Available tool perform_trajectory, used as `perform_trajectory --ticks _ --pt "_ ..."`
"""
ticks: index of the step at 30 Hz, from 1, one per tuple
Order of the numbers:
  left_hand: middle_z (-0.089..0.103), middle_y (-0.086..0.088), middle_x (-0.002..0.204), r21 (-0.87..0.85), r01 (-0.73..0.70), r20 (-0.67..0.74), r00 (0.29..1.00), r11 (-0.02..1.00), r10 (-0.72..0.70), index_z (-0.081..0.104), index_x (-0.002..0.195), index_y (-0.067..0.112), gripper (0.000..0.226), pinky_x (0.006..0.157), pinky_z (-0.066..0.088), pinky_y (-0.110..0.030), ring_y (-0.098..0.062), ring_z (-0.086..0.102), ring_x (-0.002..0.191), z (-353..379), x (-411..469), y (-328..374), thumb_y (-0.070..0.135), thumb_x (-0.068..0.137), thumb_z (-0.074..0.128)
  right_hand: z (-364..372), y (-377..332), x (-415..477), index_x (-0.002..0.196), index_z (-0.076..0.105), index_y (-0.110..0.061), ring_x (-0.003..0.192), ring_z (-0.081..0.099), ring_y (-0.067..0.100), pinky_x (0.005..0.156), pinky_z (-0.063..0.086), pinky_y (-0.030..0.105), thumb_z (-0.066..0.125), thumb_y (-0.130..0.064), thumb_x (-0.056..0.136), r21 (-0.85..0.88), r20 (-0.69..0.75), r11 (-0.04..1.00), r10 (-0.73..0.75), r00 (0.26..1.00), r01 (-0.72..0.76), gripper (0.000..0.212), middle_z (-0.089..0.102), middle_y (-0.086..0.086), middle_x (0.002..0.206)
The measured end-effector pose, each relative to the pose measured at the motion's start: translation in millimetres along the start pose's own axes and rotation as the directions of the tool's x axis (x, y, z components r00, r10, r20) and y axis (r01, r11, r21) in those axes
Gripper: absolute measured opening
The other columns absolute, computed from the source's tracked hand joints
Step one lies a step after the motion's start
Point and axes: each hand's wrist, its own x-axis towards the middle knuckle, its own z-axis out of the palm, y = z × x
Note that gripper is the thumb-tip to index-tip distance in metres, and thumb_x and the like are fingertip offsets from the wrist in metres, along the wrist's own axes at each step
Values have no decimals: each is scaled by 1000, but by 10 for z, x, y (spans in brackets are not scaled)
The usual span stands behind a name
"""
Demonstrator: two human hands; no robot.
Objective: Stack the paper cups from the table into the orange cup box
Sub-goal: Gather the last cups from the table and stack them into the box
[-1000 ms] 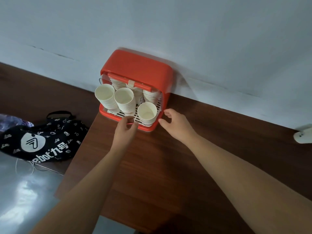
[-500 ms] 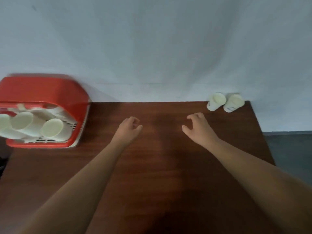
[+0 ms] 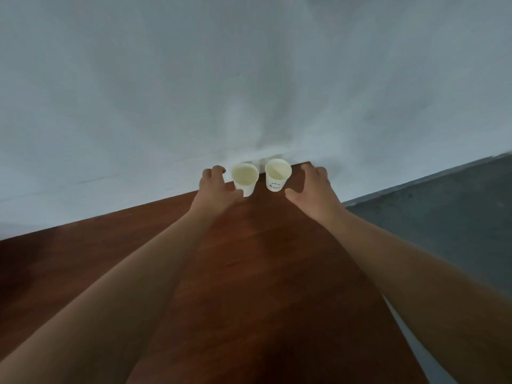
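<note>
Flanking the paper cups [image 3: 245, 176], left hand [image 3: 213, 189] and right hand [image 3: 313, 189] (fingers [image 3: 214, 171] apart) hover.

From my feed: a plain pale grey-white wall [image 3: 166, 79] fills approx. the top half, w/ a faint hairline mark low on the left. A dark reddish-brown wood bench [image 3: 263, 273] butts against it, its far corner near centre. To the right of the bench there's dark grey floor [image 3: 457, 217], w/ a thin pale strip along the wall's base. Light is dim, soft and bluish.
</note>
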Motion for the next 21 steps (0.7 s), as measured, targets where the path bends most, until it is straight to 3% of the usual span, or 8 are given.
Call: perform_trajectory --ticks 6,10,17,21 --pt "33 -16 144 71 148 -49 988 986 -145 26 147 1 96 107 37 -44 -36 34 138 473 658 105 38 79 81 308 143 676 146 29 -9 129 46 31 99 44 41 79 -41 78 45 45 999 28 999 -30 90 38 13 142" --pt "41 -16 140 151 125 -93 989 980 -112 31 144 1 92 102 42 -48 -36 43 133 717 751 -23 44 79 80 530 176 923 150 25 -10 133 42 33 104 44 47 79 -43 78 70 65 997 19 998 -23 96 36 12 148" --pt "52 -7 134 26 47 -119 992 999 -44 42 137 10 77 97 49 -47 -28 52 123 732 621 -110 42 79 80 639 199 944 144 39 -12 127 50 30 100 48 48 76 -38 79 93 7 993 -69 998 68 79 48 8 140" --pt "56 0 130 -74 34 -111 993 997 -43 44 136 15 71 93 47 -37 -21 54 118 501 351 -210 37 79 81 575 75 703 144 41 -14 128 49 24 99 47 41 77 -39 78 130 27 985 -119 993 115 79 48 4 141"
